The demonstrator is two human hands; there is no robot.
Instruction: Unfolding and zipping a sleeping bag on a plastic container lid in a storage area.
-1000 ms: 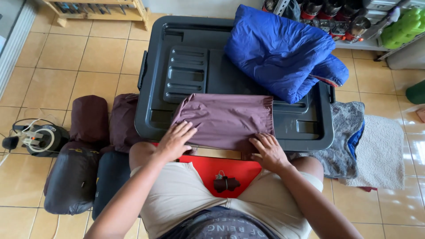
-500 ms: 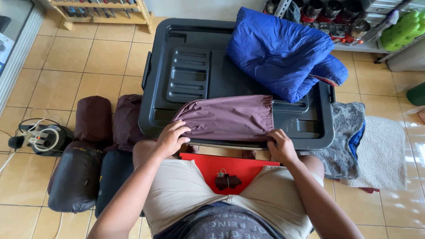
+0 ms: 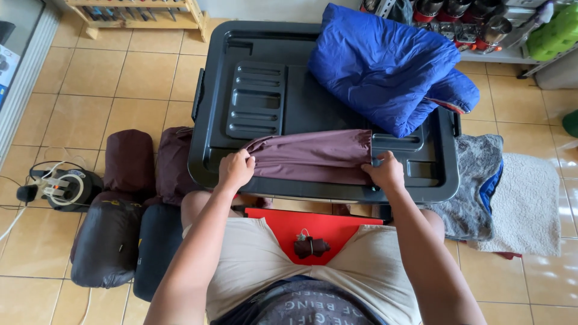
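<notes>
I see thin, smooth maroon cloth [image 3: 313, 156] with a faint sheen, lying on a dark grey bin lid [image 3: 259, 102] of hard moulded plastic, semi-gloss and ribbed. At two o'clock on it sits a blue quilted bundle [image 3: 385, 66], soft, puffy nylon. At nine o'clock the floor tiles [image 3: 144, 72] look glazed and glossy.

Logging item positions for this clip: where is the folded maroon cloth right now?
In the head view, the maroon cloth lies on the near edge of the black bin lid, gripped by the left hand and right hand, below the blue jacket.
</notes>
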